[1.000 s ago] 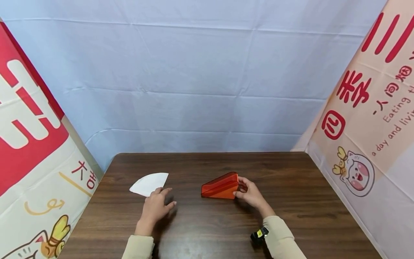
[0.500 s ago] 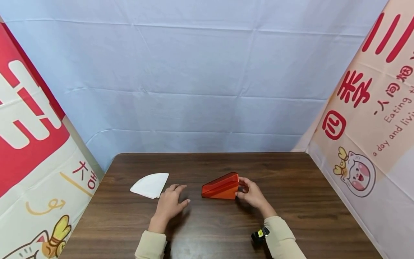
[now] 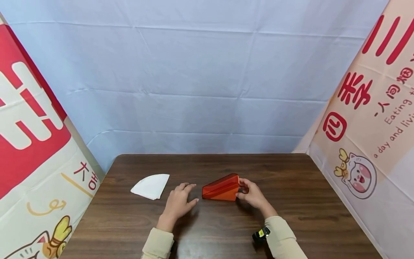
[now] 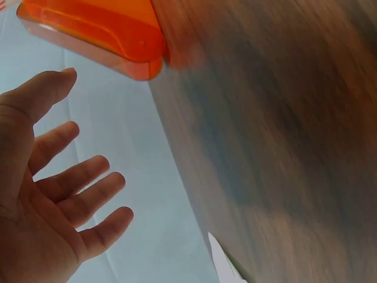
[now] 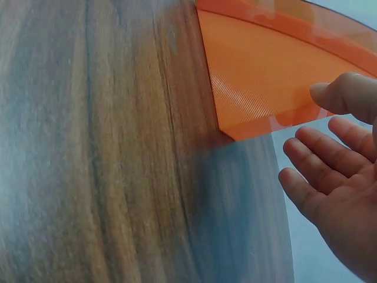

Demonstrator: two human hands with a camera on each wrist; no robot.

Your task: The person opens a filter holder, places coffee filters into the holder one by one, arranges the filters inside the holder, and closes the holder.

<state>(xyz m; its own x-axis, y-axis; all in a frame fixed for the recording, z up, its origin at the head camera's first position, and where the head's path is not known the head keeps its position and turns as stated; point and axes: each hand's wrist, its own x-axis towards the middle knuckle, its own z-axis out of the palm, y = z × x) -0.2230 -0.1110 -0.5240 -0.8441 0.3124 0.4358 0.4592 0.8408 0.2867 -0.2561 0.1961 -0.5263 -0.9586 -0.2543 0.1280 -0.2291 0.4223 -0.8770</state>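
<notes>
A see-through orange wedge-shaped holder [image 3: 221, 190] stands on the dark wooden table, its tall end to the right. My right hand [image 3: 253, 196] grips that tall end, thumb on the front side and fingers behind. In the right wrist view the thumb [image 5: 347, 94] lies against the orange wall [image 5: 265, 71]. Just left of the holder, my left hand [image 3: 178, 203] hovers with fingers spread and nothing in it. White fan-shaped filter papers [image 3: 150, 186] lie flat in a small stack farther left; their tip [image 4: 222, 259] shows at the bottom of the left wrist view.
The wooden table [image 3: 220, 230] ends at a pale cloth backdrop [image 3: 194, 90]. Printed cloths hang at both sides, the left one [image 3: 35, 118] and the right one [image 3: 365, 136]. A small black device [image 3: 260, 234] is strapped at the right wrist.
My left hand has left the filter papers and moved right towards the orange holder, uncovering the stack's lower corner. The right hand and holder have stayed in place.
</notes>
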